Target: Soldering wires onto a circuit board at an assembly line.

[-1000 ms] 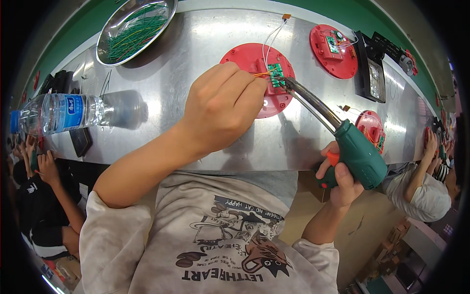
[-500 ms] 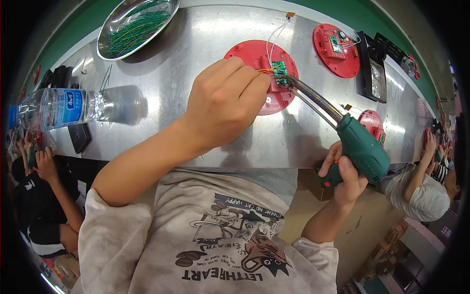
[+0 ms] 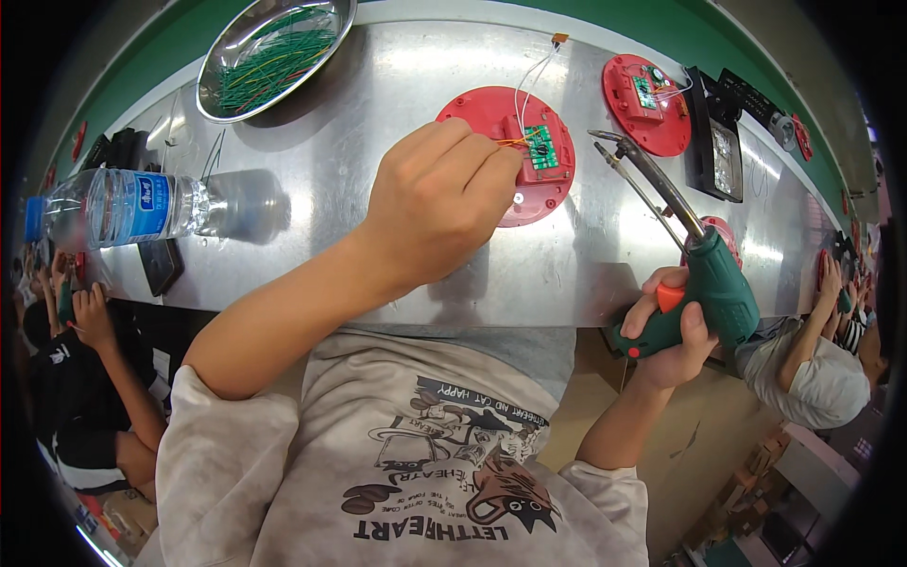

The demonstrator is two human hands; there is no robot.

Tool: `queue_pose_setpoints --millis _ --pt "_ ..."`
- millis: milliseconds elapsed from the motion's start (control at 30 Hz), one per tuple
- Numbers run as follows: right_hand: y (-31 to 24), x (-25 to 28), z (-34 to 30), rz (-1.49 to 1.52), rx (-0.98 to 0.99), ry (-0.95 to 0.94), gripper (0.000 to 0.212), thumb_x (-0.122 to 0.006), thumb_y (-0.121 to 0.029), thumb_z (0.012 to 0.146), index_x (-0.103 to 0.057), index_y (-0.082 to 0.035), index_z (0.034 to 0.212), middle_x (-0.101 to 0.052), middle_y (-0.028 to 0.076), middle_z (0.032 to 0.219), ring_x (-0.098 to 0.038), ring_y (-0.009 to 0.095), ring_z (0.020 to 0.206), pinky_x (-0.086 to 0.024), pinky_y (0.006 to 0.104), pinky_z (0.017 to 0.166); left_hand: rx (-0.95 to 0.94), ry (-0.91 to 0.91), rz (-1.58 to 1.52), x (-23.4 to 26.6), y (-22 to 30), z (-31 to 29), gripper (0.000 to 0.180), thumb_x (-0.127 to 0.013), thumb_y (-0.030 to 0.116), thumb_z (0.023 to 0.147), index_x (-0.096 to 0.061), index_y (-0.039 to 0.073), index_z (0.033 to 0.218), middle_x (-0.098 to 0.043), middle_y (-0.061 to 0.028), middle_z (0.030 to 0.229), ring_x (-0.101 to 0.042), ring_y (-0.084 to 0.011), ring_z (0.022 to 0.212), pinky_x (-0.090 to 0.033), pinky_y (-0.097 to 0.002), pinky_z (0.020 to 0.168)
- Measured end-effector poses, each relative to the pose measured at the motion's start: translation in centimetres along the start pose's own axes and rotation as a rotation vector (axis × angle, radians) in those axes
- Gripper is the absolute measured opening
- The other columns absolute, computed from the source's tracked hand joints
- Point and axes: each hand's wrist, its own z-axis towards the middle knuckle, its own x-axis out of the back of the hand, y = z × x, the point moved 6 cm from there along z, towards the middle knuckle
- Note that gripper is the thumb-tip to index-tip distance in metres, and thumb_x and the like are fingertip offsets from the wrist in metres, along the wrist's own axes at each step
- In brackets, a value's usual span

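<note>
A round red plastic housing [image 3: 472, 102] lies on the metal table in front of me, with a small green circuit board [image 3: 540, 149] on its raised middle. My left hand [image 3: 444, 194] is closed in a pinch over the housing's left side. Thin orange and yellow wires [image 3: 511, 142] run from the board to its fingers; the fingertips are hidden. My right hand [image 3: 673, 331] grips a green soldering gun [image 3: 723, 293] with an orange trigger. Its metal tip is right of the housing, apart from the board. White wires link the board to a small orange-brown piece [image 3: 559, 39] beyond.
A steel bowl [image 3: 210, 104] of green wires stands far left, near a water bottle [image 3: 142, 208] lying on its side and a dark phone [image 3: 161, 265]. Another red housing [image 3: 661, 128] and a black tray [image 3: 699, 142] sit far right. Other people work at both sides.
The soldering gun has drawn back from the board to the right, and its orange trigger now shows. My left hand has stayed nearly in place.
</note>
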Motion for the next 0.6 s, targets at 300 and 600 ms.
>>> queue_pose_setpoints --millis 300,600 --pt "0.40 0.44 -0.51 0.041 0.004 0.050 0.048 -0.050 -0.022 0.097 -0.043 0.015 0.127 -0.061 0.027 0.092 -0.056 0.020 0.042 -0.045 0.0292 0.034 0.009 0.003 0.003 0.04 0.13 0.30 0.012 -0.068 0.004 0.069 -0.063 0.002 0.080 -0.055 -0.0071 0.067 -0.054 -0.0224 0.060 -0.045 -0.0345 0.053" --pt "0.55 0.60 -0.67 0.094 0.023 0.083 0.045 -0.049 -0.023 0.097 -0.046 0.014 0.122 -0.060 0.026 0.092 -0.056 0.020 0.042 -0.046 0.0297 0.034 0.020 -0.023 -0.003 0.08 0.11 0.53 0.011 -0.069 0.003 0.071 -0.064 0.001 0.081 -0.056 -0.0068 0.068 -0.054 -0.0221 0.061 -0.045 -0.0342 0.053"
